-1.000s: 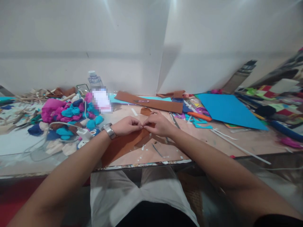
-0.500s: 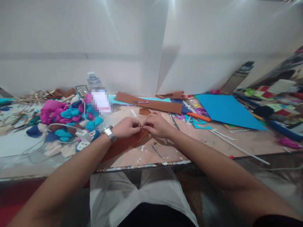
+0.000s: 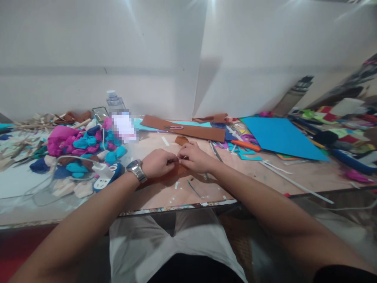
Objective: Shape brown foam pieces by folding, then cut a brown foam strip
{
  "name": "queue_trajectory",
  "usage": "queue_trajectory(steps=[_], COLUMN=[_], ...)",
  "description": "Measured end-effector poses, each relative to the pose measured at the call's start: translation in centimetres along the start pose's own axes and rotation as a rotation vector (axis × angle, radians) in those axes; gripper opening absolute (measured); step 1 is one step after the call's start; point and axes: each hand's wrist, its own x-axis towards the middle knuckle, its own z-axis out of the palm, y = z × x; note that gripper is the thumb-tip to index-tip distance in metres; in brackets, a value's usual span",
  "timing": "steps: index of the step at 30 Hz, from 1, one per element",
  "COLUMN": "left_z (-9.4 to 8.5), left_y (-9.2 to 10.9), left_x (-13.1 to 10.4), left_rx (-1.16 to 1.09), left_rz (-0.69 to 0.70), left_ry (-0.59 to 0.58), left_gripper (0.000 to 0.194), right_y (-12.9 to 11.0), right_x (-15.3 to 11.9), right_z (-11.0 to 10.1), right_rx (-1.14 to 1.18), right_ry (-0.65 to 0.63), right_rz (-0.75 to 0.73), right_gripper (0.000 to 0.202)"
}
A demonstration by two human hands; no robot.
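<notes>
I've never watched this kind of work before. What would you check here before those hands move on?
1. Both hands at the brown piece: ok, left hand and right hand pinch it, fingertips close together.
2. Firmness of the pinch: cannot tell, the fingers hide it.
3. Orange tool away from the hands: ok, it lies beyond the right forearm.
4. Work surface free of scraps: not ok, a white scrap lies near the hands.
5. Power strip untouched by the left forearm: cannot tell.
</notes>
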Motion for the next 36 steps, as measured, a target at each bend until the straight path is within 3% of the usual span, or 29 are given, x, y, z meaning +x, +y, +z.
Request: queue_trajectory(steps=[9, 17, 30, 36], left_z=[-0.1, 0.2, -0.1, 0.0], left_y=[-0.6, -0.6, -1.2, -1.2], left_x=[0.1, 0.1, 0.2, 0.2], left_rx=[0.031, 0.021, -0.165, -0.197], left_rz=[-0.003, 0.021, -0.001, 0.003], left_ry=[0.022, -0.023, -0.05, -0.06], left_gripper=[0.026, 0.026, 0.029, 0.03], right_y=[0.3, -0.1, 0.8, 0.2], right_x=[-0.1, 0.0, -0.1, 0.1], right_z=[0.4, 0.2, 0.2, 0.4], right_rx=[0.006, -0.002, 0.033, -0.034], right_ry=[0.071, -0.013, 0.062, 0.006], right_rz=[0.051, 0.054, 0.017, 0.016], right_gripper=[0.01, 0.016, 0.018, 0.024])
